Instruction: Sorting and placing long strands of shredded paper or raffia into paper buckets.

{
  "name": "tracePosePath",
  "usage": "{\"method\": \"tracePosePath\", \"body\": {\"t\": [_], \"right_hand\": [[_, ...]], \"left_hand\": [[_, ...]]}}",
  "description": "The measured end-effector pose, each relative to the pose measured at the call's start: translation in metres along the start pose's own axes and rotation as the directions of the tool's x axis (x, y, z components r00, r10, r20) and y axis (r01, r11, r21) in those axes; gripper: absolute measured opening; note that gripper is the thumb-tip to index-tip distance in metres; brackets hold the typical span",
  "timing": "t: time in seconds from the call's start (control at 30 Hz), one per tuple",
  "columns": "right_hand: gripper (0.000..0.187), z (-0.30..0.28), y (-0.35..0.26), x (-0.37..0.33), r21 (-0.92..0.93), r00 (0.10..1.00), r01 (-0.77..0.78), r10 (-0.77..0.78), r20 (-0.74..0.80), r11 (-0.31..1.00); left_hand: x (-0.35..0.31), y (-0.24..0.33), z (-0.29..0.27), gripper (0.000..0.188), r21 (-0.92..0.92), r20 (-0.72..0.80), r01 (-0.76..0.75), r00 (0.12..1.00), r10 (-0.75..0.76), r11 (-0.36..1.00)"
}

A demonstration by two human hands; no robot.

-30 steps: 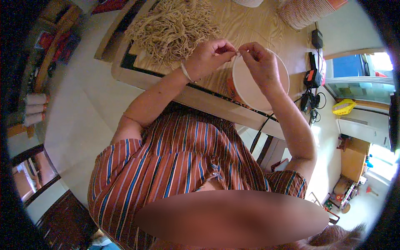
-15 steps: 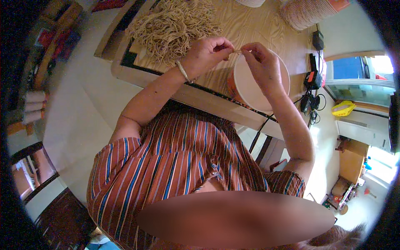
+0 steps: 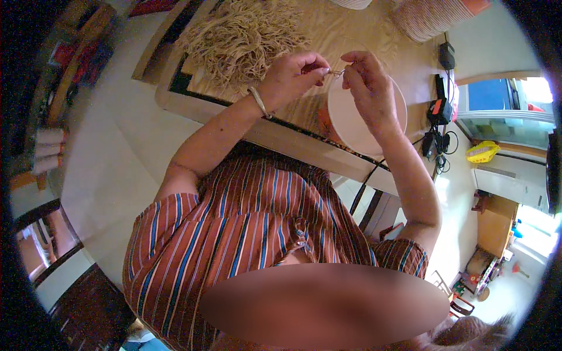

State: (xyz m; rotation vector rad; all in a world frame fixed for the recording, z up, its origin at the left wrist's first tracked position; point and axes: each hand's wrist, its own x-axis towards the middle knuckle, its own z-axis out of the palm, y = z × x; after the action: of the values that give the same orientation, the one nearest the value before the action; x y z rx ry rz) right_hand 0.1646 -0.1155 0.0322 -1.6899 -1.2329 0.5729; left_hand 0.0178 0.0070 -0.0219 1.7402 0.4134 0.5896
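Note:
My left hand (image 3: 295,75) is closed in a pinch on a short piece of thin tan cord (image 3: 335,72). On the other side of that cord is my right hand (image 3: 370,88), its thumb and fingers drawn together at the strand and its forefinger raised a little. Both hands are above the tabletop, a short way apart. Beneath my right hand stands a round white tub (image 3: 366,131) with an orange patterned side. To the left of my left hand lies a large loose heap of tan cord (image 3: 243,44). The fine detail at the fingertips is too small to make out.
The wood-grain table (image 3: 328,35) has a dark band along its near edge. A stack of pale ribbed rounds (image 3: 430,17) lies at the far right. Black adapters (image 3: 439,111) and cables hang by the right edge. A yellow bag (image 3: 483,152) is farther right.
My right hand has shifted slightly, with its forefinger lifting and straightening away from the cord. My left hand keeps its pinch in nearly the same place.

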Motion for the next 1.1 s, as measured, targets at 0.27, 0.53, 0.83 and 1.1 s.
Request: {"method": "tracePosePath", "body": {"t": [0.27, 0.53, 0.83, 1.1], "right_hand": [[0.020, 0.003, -0.001, -0.002, 0.050, 0.993, 0.085, -0.089, 0.082, 0.995], [0.025, 0.004, -0.005, -0.007, -0.073, 0.988, 0.146, -0.141, 0.065, 0.987], [0.019, 0.000, -0.028, -0.006, -0.381, 0.970, 0.241, -0.225, 0.087, 0.892], [0.026, 0.005, -0.036, -0.007, -0.519, 0.888, 0.459, -0.377, 0.263, 0.721]], "left_hand": [[-0.004, -0.017, 0.009, 0.016, -0.117, -0.016, -0.015, 1.000, 0.013, 0.993], [-0.007, -0.009, 0.009, 0.016, -0.035, -0.043, -0.090, 0.995, 0.088, 0.995], [-0.010, -0.010, 0.010, 0.016, -0.069, -0.061, -0.111, 0.992, 0.107, 0.991], [-0.010, -0.015, 0.013, 0.013, -0.176, -0.035, -0.126, 0.992, 0.122, 0.976]]}}
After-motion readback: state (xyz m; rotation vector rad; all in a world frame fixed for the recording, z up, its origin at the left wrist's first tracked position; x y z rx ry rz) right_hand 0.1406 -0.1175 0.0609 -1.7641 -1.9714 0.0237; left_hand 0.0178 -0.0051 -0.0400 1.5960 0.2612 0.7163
